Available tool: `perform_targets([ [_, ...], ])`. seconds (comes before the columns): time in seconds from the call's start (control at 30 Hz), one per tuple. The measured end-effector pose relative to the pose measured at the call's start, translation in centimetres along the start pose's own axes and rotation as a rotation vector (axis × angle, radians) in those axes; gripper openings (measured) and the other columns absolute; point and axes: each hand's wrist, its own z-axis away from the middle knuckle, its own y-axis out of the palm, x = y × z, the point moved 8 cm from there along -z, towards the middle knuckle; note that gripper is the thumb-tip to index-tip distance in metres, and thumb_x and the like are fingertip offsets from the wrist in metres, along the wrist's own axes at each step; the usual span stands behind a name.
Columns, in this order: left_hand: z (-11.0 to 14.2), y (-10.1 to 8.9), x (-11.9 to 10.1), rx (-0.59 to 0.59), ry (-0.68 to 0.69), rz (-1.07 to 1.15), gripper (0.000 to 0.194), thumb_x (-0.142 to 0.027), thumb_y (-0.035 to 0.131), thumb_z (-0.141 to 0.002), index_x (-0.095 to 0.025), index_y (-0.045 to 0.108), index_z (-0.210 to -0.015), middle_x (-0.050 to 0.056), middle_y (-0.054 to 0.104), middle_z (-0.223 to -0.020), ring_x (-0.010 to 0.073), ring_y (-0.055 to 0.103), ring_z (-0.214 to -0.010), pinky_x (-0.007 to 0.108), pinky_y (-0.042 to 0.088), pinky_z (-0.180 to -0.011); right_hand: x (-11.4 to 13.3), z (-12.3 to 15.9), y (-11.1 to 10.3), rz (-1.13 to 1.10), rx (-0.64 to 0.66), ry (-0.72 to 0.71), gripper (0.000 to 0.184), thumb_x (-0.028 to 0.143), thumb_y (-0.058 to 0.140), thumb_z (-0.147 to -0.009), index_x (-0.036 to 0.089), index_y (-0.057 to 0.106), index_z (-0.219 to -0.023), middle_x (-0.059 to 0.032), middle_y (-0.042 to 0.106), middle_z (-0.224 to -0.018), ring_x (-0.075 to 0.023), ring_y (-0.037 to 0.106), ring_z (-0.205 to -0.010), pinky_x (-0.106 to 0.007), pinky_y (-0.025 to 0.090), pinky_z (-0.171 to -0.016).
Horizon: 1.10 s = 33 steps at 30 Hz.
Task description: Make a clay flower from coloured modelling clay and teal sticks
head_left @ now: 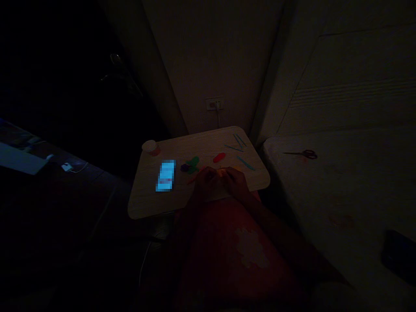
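Head view: your left hand (204,181) and right hand (238,182) pinch a small orange piece (221,172) between them, just below centre, apparently so each steadies it; I cannot tell how tightly. The red piece (219,157) lies just beyond, within easy reach.
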Motion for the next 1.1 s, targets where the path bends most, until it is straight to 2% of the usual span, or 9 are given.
perform_targets([
  [0.2, 0.0, 0.3, 0.0, 0.003, 0.016, -0.043, 0.021, -0.040, 0.064, -0.087, -0.019, 0.059, -0.088, 0.000, 0.060, -0.083, 0.0146, 0.054, -0.075, 0.026, 0.045, -0.068, -0.1, 0.3, 0.6, -0.102, 0.082, -0.035, 0.037, 0.046, 0.048, -0.100, 0.023, 0.075, -0.109, -0.0086, 0.075, -0.100, -0.0241, 0.068, -0.092, -0.037, 0.053, -0.084],
  [0.27, 0.0, 0.3, 0.1, 0.016, 0.024, -0.076, 0.021, -0.039, 0.063, -0.087, -0.018, 0.061, -0.086, 0.002, 0.062, -0.083, 0.0157, 0.055, -0.076, 0.027, 0.046, -0.070, -0.2, 0.3, 0.5, -0.114, 0.079, -0.039, 0.037, 0.047, 0.049, -0.100, 0.024, 0.075, -0.115, -0.0088, 0.076, -0.106, -0.0252, 0.069, -0.097, -0.039, 0.054, -0.087],
  [0.43, 0.1, 1.1, 0.2, 0.121, 0.018, -0.051, 0.028, -0.043, 0.060, -0.090, -0.017, 0.068, -0.099, 0.007, 0.071, -0.096, 0.0203, 0.062, -0.086, 0.032, 0.050, -0.080, 0.2, 0.4, 0.8, -0.141, 0.123, -0.036, 0.040, 0.045, 0.050, -0.099, 0.026, 0.073, -0.126, -0.0084, 0.076, -0.113, -0.0255, 0.071, -0.101, -0.041, 0.055, -0.090],
  [0.6, 0.4, 1.6, 0.9, 0.184, -0.013, -0.004, 0.038, -0.050, 0.057, -0.092, -0.015, 0.067, -0.080, 0.004, 0.067, -0.077, 0.0178, 0.058, -0.072, 0.030, 0.049, -0.069, 0.3, 0.5, 1.1, -0.210, 0.183, 0.017, 0.044, 0.045, 0.049, -0.100, 0.024, 0.069, -0.132, -0.0084, 0.075, -0.122, -0.0261, 0.071, -0.109, -0.041, 0.055, -0.096],
  [0.7, 0.2, 1.3, 1.6, 0.170, -0.040, 0.012, 0.039, -0.051, 0.059, -0.089, -0.015, 0.067, -0.076, 0.002, 0.065, -0.074, 0.0168, 0.055, -0.070, 0.029, 0.047, -0.066, 0.4, 0.7, 1.2, -0.201, 0.186, 0.010, 0.047, 0.047, 0.048, -0.100, 0.023, 0.066, -0.136, -0.0086, 0.072, -0.128, -0.0263, 0.069, -0.114, -0.041, 0.053, -0.099],
  [0.8, 0.0, 0.7, 1.9, 0.139, -0.082, -0.032, 0.043, -0.055, 0.059, -0.087, -0.016, 0.065, -0.070, 0.001, 0.063, -0.068, 0.0169, 0.054, -0.069, 0.029, 0.047, -0.065, 0.3, 0.7, 1.3, -0.162, 0.187, 0.000, 0.046, 0.049, 0.050, -0.100, 0.023, 0.065, -0.135, -0.0089, 0.073, -0.125, -0.0254, 0.070, -0.110, -0.038, 0.054, -0.095],
  [0.9, -0.1, 0.3, 1.7, 0.100, -0.108, -0.062, 0.050, -0.061, 0.057, -0.085, -0.016, 0.064, -0.066, 0.001, 0.061, -0.065, 0.0174, 0.053, -0.068, 0.029, 0.047, -0.063, 0.1, 0.7, 1.7, -0.082, 0.188, -0.013, 0.049, 0.050, 0.065, -0.091, 0.022, 0.065, -0.132, -0.0091, 0.075, -0.113, -0.0251, 0.070, -0.097, -0.037, 0.056, -0.086],
  [1.0, 0.0, 0.6, 1.0, 0.107, -0.081, -0.014, 0.052, -0.064, 0.056, -0.087, -0.016, 0.069, -0.075, 0.003, 0.066, -0.071, 0.0185, 0.057, -0.069, 0.031, 0.049, -0.065, -0.1, 0.8, 1.5, -0.002, 0.130, -0.043, 0.054, 0.049, 0.077, -0.082, 0.021, 0.066, -0.126, -0.0097, 0.075, -0.107, -0.0253, 0.069, -0.090, -0.037, 0.055, -0.080],
  [1.1, 0.3, 1.0, 0.3, 0.138, -0.014, 0.044, 0.052, -0.065, 0.055, -0.090, -0.017, 0.073, -0.089, 0.006, 0.073, -0.085, 0.0222, 0.064, -0.078, 0.034, 0.054, -0.072, -0.3, 0.9, 0.7, 0.056, 0.027, -0.056, 0.037, 0.044, 0.072, -0.086, 0.021, 0.070, -0.115, -0.0087, 0.074, -0.097, -0.0234, 0.066, -0.083, -0.036, 0.053, -0.075],
])
